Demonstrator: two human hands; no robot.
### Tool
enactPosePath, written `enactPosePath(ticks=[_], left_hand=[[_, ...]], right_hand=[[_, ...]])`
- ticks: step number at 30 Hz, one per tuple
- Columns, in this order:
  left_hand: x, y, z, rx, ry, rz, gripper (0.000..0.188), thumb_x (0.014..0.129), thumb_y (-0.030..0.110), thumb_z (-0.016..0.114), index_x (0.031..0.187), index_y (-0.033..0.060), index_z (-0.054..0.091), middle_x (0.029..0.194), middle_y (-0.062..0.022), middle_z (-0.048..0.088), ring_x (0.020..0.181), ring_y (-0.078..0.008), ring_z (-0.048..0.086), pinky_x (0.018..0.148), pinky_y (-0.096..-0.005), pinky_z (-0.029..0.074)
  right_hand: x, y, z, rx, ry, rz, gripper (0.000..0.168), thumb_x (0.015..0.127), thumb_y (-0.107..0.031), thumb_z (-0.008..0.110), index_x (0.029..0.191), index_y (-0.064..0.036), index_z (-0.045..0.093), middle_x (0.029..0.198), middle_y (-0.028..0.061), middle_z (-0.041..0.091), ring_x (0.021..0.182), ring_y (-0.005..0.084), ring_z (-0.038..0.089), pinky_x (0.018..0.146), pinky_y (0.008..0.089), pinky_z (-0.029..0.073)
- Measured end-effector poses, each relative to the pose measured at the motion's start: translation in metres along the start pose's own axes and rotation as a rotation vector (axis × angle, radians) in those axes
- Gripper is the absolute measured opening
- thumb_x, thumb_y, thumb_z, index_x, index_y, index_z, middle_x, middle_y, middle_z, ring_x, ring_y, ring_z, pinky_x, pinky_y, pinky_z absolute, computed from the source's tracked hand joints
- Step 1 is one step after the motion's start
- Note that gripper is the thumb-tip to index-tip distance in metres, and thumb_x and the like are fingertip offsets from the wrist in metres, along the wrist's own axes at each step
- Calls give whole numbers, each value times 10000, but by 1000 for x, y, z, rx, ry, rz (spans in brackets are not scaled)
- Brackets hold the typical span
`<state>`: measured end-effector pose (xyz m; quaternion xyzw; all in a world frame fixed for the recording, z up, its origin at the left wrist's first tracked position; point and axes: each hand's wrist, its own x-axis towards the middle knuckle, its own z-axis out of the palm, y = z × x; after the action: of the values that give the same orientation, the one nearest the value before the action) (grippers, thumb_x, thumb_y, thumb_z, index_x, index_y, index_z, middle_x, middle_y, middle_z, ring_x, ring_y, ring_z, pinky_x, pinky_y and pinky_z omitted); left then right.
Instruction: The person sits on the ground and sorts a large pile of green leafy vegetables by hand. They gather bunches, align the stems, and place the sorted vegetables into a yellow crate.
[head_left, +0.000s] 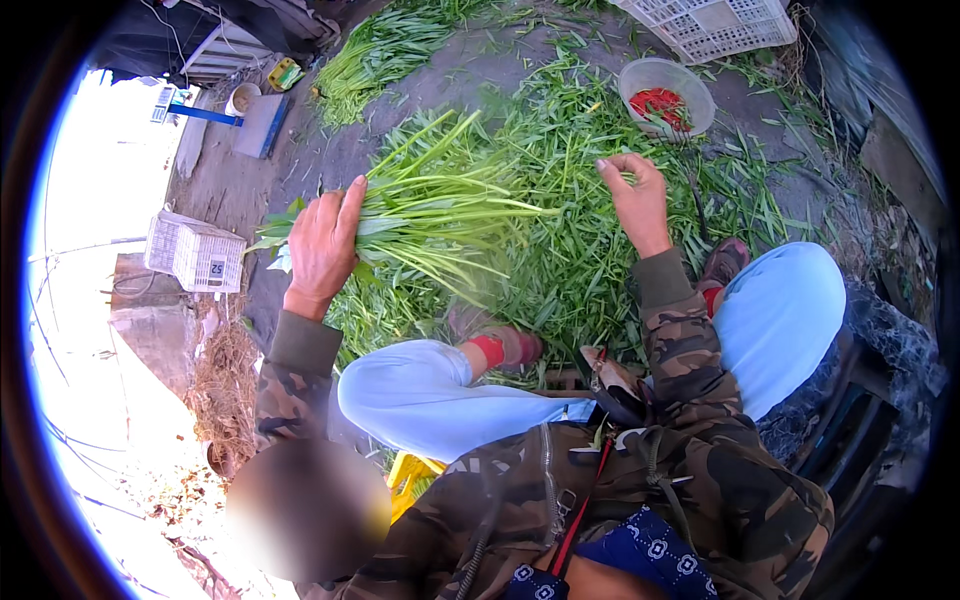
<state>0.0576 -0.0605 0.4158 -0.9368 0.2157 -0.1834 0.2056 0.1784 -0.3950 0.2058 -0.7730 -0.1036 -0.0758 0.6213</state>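
Note:
My left hand (324, 244) grips a bunch of long green leafy stems (435, 217), leaves towards the left and pale stem ends fanned out to the right. To its right, my right hand (636, 191) is raised over a wide heap of loose green stems and leaves (577, 255), thumb and forefinger close together. Whether anything thin is between those fingertips cannot be told. Beyond the right hand stands a translucent plastic tub (699, 94) with red ties (660, 106) in it.
A pile of laid-out greens (382, 56) lies at the far side. White plastic crates stand at the upper right (709, 26) and left (206, 255). A platform scale (262, 126) is at the upper left. A yellow crate (409, 480) sits beside my knee.

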Motion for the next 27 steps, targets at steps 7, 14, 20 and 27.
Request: enactPosePath(ticks=[7, 14, 20, 27], left_hand=[[-6, 14, 6, -36, -8, 26, 637, 717, 34, 618, 1339, 80, 491, 969, -114, 581, 796, -268, 587, 659, -371, 482], [-18, 12, 10, -78, 25, 31, 613, 733, 40, 603, 1334, 94, 499, 980, -123, 592, 802, -272, 592, 664, -375, 488], [-28, 7, 12, -69, 24, 28, 600, 741, 33, 595, 1330, 95, 498, 985, -125, 594, 805, -276, 594, 663, -376, 484], [-28, 5, 11, -62, 13, 63, 585, 757, 15, 583, 1330, 57, 471, 996, -125, 598, 781, -270, 584, 642, -371, 476]], right_hand=[[-22, -95, 43, -26, -199, -505, 169, 779, -133, 720, 923, -87, 644, 890, 39, 600, 902, 240, 535, 817, 371, 400], [-22, -52, 39, 101, -65, -236, 125, 877, -176, 639, 891, -54, 611, 779, 43, 567, 736, 179, 528, 684, 343, 413], [-27, -64, 41, 284, -304, 263, 331, 952, -295, 572, 865, 15, 649, 773, 59, 601, 689, 111, 520, 622, 290, 429], [-44, -58, 56, 215, -441, 63, 148, 861, -146, 669, 861, -9, 614, 825, 91, 602, 754, 206, 564, 687, 328, 456]])
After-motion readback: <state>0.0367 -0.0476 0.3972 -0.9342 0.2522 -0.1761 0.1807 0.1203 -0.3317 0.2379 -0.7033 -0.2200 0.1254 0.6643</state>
